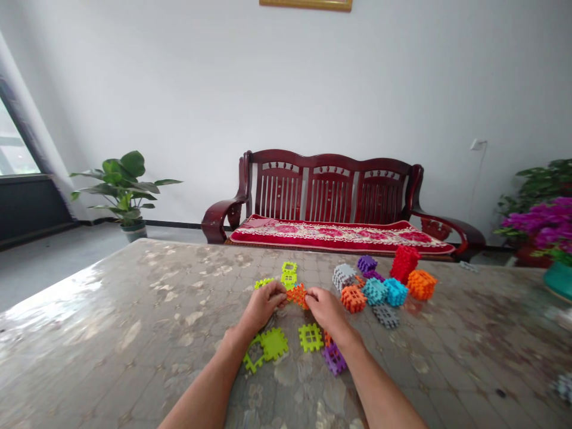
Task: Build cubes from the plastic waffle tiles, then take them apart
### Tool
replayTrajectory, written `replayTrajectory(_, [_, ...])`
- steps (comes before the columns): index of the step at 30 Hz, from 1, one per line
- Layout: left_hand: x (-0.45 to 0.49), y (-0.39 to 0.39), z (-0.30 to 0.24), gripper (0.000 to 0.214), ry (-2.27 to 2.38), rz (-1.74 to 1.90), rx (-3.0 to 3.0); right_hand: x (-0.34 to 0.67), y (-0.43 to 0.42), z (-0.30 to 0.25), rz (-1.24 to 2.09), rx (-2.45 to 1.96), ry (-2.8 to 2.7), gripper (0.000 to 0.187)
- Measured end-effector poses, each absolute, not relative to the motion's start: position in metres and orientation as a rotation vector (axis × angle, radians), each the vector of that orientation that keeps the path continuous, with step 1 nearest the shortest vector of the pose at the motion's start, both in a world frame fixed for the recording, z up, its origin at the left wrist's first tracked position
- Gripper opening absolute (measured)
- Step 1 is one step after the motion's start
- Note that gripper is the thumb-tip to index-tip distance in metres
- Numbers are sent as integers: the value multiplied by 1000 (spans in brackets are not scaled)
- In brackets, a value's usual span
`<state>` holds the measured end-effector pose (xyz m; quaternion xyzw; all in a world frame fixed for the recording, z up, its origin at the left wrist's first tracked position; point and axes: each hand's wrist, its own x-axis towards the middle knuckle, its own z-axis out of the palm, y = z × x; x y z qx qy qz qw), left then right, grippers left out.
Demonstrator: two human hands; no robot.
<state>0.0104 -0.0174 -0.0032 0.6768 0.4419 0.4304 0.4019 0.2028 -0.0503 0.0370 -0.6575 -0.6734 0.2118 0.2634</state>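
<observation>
Between my two hands is an orange interlocking building tile (297, 294) with notched edges. The fingers of my left hand (268, 301) pinch its left side, and those of my right hand (324, 304) pinch its right side. Just beyond it lie joined lime-green tiles (289, 276), partly hidden by my left hand. Nearer to me on the table are a solid lime-green tile (274, 344) beside a frame-shaped one (254, 356), a windowed lime-green tile (310, 338) and a purple tile (335, 358). Some orange shows behind my right forearm.
Right of my hands stand tile stacks: grey (344, 277), orange (353, 298), teal (375, 291), blue (395, 292), tall red (406, 264) and another orange (422, 285). A dark grey tile (386, 316) lies before them. Past the patterned table (147, 333) is a wooden bench (330, 185).
</observation>
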Motion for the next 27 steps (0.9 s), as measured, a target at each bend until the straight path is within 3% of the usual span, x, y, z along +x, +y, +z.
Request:
replayTrajectory(11, [19,-19,4,40,1004,1139,1260,200,-50,37,558,-1665,-1778,32])
replayTrajectory(18, [22,-21,12,50,978,1162,1204,193,-53,38,352,-1663,-1825,30])
replayTrajectory(27, [27,-18,6,42,1072,1203,1174,191,-55,34,274,-1656,-1783,30])
